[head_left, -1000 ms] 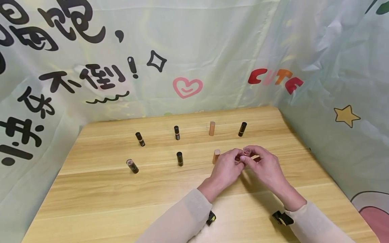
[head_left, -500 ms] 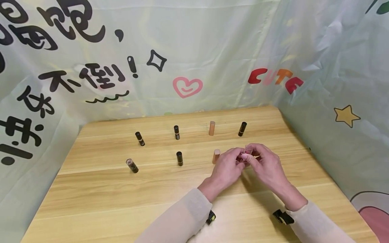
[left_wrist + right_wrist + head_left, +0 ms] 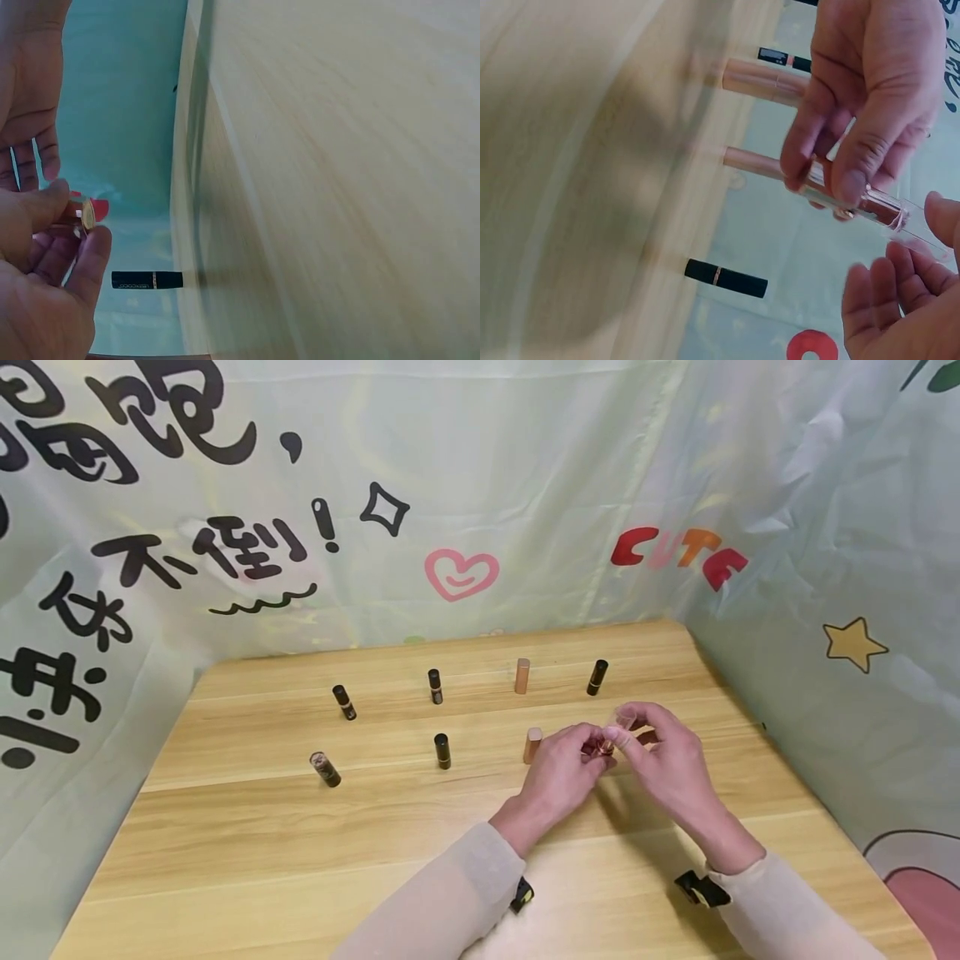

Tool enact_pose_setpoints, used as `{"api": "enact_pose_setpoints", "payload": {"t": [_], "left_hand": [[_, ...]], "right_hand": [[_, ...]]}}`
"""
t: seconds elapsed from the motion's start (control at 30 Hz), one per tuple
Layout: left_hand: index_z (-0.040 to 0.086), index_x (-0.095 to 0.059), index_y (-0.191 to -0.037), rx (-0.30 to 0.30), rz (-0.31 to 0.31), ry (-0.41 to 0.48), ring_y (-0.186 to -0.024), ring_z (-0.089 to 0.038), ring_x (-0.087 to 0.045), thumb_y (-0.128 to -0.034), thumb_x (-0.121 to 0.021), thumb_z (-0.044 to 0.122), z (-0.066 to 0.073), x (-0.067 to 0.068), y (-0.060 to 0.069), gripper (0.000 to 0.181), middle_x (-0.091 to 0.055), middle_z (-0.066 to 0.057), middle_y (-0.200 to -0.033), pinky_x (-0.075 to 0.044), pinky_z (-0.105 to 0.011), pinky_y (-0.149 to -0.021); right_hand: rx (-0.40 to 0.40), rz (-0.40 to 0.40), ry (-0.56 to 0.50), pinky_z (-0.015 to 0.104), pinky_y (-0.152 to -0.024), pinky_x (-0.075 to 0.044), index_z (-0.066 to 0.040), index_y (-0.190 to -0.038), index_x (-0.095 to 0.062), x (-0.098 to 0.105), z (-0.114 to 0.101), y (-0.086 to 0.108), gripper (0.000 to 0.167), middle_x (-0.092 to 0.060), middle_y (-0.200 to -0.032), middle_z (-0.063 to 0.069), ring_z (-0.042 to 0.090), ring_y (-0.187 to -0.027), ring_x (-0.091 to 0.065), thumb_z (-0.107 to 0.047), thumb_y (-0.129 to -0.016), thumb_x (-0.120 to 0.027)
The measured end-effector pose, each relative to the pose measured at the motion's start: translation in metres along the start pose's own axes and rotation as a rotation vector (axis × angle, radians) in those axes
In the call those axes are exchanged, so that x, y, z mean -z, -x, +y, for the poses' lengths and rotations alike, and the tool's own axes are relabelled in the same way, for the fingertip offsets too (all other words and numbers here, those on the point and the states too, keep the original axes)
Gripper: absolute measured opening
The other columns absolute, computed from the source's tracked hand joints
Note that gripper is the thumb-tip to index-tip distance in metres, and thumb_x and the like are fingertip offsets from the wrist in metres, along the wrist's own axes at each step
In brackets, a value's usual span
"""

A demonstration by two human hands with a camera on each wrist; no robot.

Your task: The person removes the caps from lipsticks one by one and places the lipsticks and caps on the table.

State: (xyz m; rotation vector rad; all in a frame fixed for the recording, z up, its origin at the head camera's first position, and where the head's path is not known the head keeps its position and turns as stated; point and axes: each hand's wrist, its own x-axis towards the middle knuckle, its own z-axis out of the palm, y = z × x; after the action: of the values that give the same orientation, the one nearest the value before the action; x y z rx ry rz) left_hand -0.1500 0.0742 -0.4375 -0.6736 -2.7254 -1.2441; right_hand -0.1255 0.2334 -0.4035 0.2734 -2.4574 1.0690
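My left hand grips a lipstick with a shiny rose-gold tube above the table's right half. In the right wrist view that lipstick tube lies between the left thumb and fingers. My right hand pinches a clear cap at the lipstick's far end, also seen as the cap between thumb and fingertips. Whether cap and tube still overlap, I cannot tell. Close beside the left hand stands a rose-gold lipstick. Both hands are off the tabletop.
Other lipsticks stand upright in two rows: black ones and a rose-gold one behind, a black one and a patterned one in front. A printed curtain borders the wooden table.
My right hand has shifted slightly up and to the right with the clear cap, and more of the cap shows. The left hand stays nearly in place with the lipstick.
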Motion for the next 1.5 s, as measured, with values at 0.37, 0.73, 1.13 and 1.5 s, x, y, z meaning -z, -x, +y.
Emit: {"api": "enact_pose_setpoints", "payload": {"t": [0.37,0.73,1.13,1.5], "left_hand": [[0.019,-0.075,-0.117,0.102,0.05,-0.006,-0.094,-0.005,-0.062,-0.0921,-0.084,0.028,0.006,-0.016,-0.015,0.028,-0.069,0.007,-0.104,-0.052,-0.018,-0.083],[0.016,-0.073,-0.117,0.195,0.025,-0.083,-0.087,-0.009,-0.064,-0.0945,-0.082,0.02,0.001,-0.031,-0.032,0.024,-0.067,0.004,-0.1,-0.056,-0.022,-0.076],[0.014,-0.071,-0.107,0.26,-0.027,-0.106,-0.083,-0.011,-0.063,-0.0976,-0.077,0.018,-0.007,-0.039,-0.043,0.011,-0.063,0.003,-0.091,-0.056,-0.025,-0.074],[0.016,-0.074,-0.104,0.258,-0.038,-0.139,-0.084,-0.011,-0.066,-0.1011,-0.073,0.019,-0.004,-0.041,-0.05,0.005,-0.067,0.003,-0.09,-0.056,-0.025,-0.072]], "right_hand": [[-0.157,0.049,0.068,0.009,-0.073,-0.043,-0.002,-0.122,-0.071,0.012,0.022,-0.014,0.031,-0.063,-0.101,0.011,0.004,-0.086,-0.054,-0.022,-0.098,-0.078],[-0.32,-0.169,0.208,0.032,-0.067,-0.045,-0.002,-0.124,-0.069,0.011,0.059,-0.028,0.036,-0.067,-0.09,0.009,0.02,-0.072,-0.055,-0.03,-0.102,-0.071],[-0.328,-0.322,0.325,0.042,-0.068,-0.05,0.002,-0.121,-0.07,0.009,0.082,-0.03,0.035,-0.075,-0.085,0.009,0.026,-0.075,-0.065,-0.027,-0.101,-0.07],[-0.383,-0.37,0.348,0.056,-0.082,-0.054,0.002,-0.126,-0.068,0.012,0.089,-0.029,0.036,-0.077,-0.109,0.021,0.04,-0.097,-0.071,-0.025,-0.102,-0.068]]}}
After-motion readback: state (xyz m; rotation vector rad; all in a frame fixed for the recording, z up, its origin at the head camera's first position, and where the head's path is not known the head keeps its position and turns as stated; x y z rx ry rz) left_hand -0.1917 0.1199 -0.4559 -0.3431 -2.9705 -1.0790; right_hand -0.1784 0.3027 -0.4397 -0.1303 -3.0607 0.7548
